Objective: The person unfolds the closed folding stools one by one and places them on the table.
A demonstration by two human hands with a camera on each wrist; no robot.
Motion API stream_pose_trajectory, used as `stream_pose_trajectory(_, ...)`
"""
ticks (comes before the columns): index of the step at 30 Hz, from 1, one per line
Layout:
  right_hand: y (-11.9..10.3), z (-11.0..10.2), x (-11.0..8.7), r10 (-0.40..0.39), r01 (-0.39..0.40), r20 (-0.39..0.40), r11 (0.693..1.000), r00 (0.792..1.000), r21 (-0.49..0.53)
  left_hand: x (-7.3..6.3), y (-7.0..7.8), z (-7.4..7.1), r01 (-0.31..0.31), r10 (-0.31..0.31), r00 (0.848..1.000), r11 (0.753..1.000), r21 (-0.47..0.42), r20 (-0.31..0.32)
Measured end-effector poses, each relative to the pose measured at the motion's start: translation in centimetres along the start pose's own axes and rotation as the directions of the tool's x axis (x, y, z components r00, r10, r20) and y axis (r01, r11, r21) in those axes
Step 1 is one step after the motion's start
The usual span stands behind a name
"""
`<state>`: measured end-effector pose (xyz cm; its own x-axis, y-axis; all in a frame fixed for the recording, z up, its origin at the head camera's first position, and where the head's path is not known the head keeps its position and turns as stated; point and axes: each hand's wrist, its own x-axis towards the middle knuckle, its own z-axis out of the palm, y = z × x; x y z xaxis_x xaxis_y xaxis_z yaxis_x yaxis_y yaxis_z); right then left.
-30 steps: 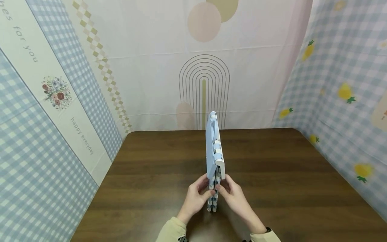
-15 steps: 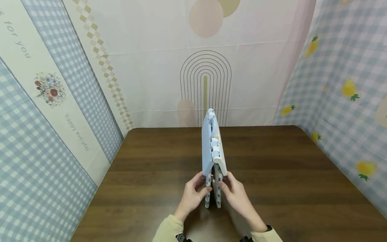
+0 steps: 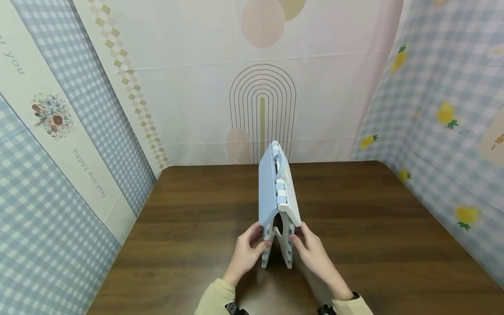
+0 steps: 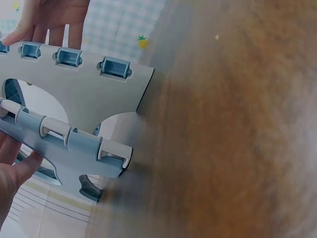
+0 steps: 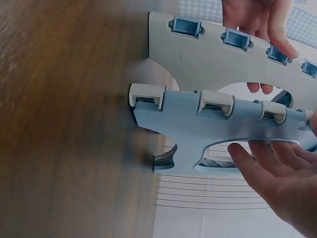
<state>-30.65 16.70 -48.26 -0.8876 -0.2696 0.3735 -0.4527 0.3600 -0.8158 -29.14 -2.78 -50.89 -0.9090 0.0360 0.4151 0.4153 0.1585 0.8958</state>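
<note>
A blue and white folding stool (image 3: pixel 275 192) stands on edge on the brown table (image 3: pixel 374 236), its two leg panels parted a little at the near end. My left hand (image 3: pixel 260 243) grips the left leg panel, thumb on the inner side. My right hand (image 3: pixel 296 239) grips the right leg panel in the same way. In the left wrist view the hinged panels (image 4: pixel 84 94) show close up, with my left hand (image 4: pixel 12 173) low at the left. In the right wrist view my right hand (image 5: pixel 272 173) lies against the blue panel (image 5: pixel 208 124).
Patterned cloth walls stand round the table on the left (image 3: pixel 78 131), back (image 3: pixel 260 100) and right (image 3: pixel 445 113). Bare table top lies on both sides of the stool.
The two leg panels have been drawn apart at the near end, from closed together to a small gap. Both hands have moved slightly outward with them.
</note>
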Motion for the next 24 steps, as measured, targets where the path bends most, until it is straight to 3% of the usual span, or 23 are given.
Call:
stream_pose_trajectory(8, -0.6, 0.9, -0.3, -0.009, 0.009, 0.012, 0.999, 1.000, 0.032, -0.5, 0.2, -0.8, 0.043, -0.043, 0.999, 0.999, -0.002, -0.016)
stream_pose_trajectory(24, -1.1, 2.0, -1.6, -0.032, 0.032, -0.005, 0.999, 0.999, -0.016, -1.7, 0.0, -1.6, 0.027, -0.027, 0.999, 1.000, 0.000, 0.027)
